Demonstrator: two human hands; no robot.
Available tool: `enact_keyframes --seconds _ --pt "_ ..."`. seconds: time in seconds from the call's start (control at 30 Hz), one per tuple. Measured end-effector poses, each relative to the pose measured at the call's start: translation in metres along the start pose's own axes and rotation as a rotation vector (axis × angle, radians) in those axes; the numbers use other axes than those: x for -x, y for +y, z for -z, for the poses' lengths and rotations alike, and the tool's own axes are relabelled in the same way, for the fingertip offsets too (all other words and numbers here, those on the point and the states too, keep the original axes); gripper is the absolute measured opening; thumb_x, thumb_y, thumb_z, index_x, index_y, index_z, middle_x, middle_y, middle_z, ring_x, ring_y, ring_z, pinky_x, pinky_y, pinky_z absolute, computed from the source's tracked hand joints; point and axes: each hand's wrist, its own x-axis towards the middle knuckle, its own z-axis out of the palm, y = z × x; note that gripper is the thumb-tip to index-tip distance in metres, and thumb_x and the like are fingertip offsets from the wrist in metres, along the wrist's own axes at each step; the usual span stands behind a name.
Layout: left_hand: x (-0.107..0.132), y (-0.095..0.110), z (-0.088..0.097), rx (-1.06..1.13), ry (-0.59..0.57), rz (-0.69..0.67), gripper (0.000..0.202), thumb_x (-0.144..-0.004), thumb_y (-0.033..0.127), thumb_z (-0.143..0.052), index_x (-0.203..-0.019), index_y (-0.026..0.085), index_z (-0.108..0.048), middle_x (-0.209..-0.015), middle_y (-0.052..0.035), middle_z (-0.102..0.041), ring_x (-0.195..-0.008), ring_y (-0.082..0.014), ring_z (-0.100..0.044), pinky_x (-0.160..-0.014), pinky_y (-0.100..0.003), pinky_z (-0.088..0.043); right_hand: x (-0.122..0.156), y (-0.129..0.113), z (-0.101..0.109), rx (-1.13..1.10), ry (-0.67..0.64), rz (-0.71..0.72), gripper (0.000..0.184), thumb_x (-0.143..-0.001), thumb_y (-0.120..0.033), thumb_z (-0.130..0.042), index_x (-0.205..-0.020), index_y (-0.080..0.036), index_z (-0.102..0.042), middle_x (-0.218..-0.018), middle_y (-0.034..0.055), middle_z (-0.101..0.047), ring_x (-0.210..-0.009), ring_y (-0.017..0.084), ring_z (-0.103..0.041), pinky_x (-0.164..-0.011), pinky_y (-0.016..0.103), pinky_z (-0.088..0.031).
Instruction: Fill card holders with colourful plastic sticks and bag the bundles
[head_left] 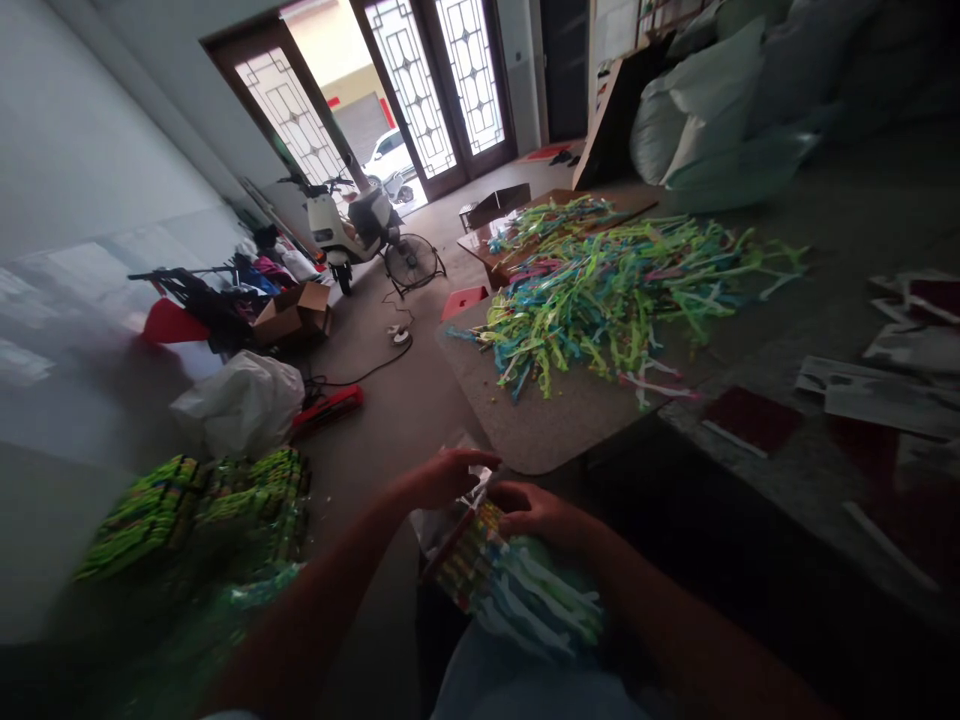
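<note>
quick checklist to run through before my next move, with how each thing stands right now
1. Right hand at the bundle: ok, by its upper edge.
2. Left hand at the clear plastic: ok; how firmly, cannot tell.
3. Bundle fully covered by plastic: cannot tell, too dark and blurred.
4. Strips on the table lying straight: not ok, loose heap.
5. Green packs away from both hands: ok, off left.

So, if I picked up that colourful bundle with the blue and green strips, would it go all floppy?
The bundle would probably flop at one end, because its strips look thin and wavy. The yellow-and-red end might stay stiffer, as its pieces look lined up side by side.
</note>
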Motion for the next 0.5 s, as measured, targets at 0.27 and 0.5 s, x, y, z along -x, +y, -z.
enact_keyframes --seconds 0.27,0.5 --pt "0.018 0.017 0.007 0.334 -0.086 0.105 0.050 -0.085 0.015 -0.057 -0.132 0.018 -0.071 -0.088 -0.0040 -0.076 -0.076 -0.0160 -0.065 -0.068 -0.022 -0.050 -0.009 0.016 0.013 0.185 0.365 -0.083 0.053 -0.073 -0.060 -0.084 -0.096 -0.015 -0.069 -0.080 0.0003 -0.064 -0.071 0.015 -0.054 -0.066 0.027 -0.040" --pt "0.036 0.046 0.004 0.229 -0.024 0.080 0.050 -0.087 0.010 -0.048 -0.130 0.018 -0.072 -0.097 -0.0047 -0.076 -0.085 -0.0156 -0.068 -0.075 -0.022 -0.053 -0.017 0.027 0.022 0.079 0.390 -0.083 0.067 -0.065 -0.068 -0.085 -0.104 -0.017 -0.068 -0.075 -0.0023 -0.062 -0.063 0.012 -0.049 -0.061 0.026 -0.036"
